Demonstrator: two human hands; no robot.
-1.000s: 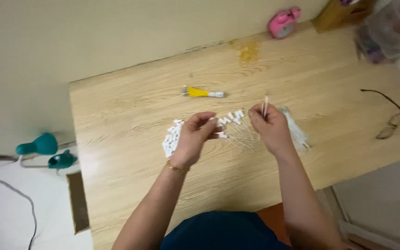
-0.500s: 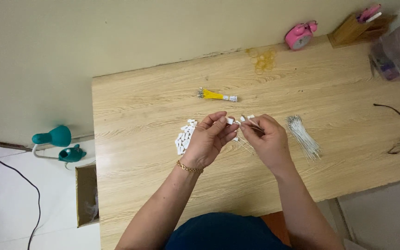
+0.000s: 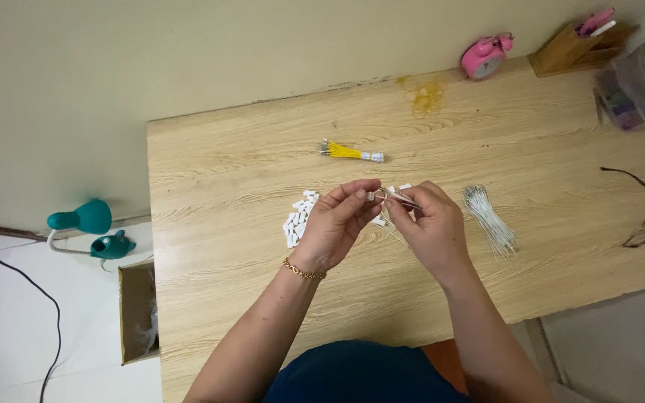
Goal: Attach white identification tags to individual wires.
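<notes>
Above the wooden table (image 3: 225,246), the left hand (image 3: 335,226) pinches a small white plug (image 3: 371,196) while the right hand (image 3: 431,227) grips a thin wire (image 3: 399,198), seemingly touching the plug. Loose white plugs (image 3: 298,218) lie just beside the left hand; a bundle of white wires (image 3: 490,220) lies near the right.

Matt pale wood-grain table (image 3: 225,172), small white plastic connectors (image 3: 298,218)

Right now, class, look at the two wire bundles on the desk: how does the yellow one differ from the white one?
The yellow bundle is bright yellow; the white bundle is pale. The yellow bundle is tight, with a white band at one end; the white bundle is looser and fans out. The yellow bundle lies farther from the hands, towards the wall; the white bundle lies just beside the right hand. Both rest flat on the desk, untouched.
</notes>
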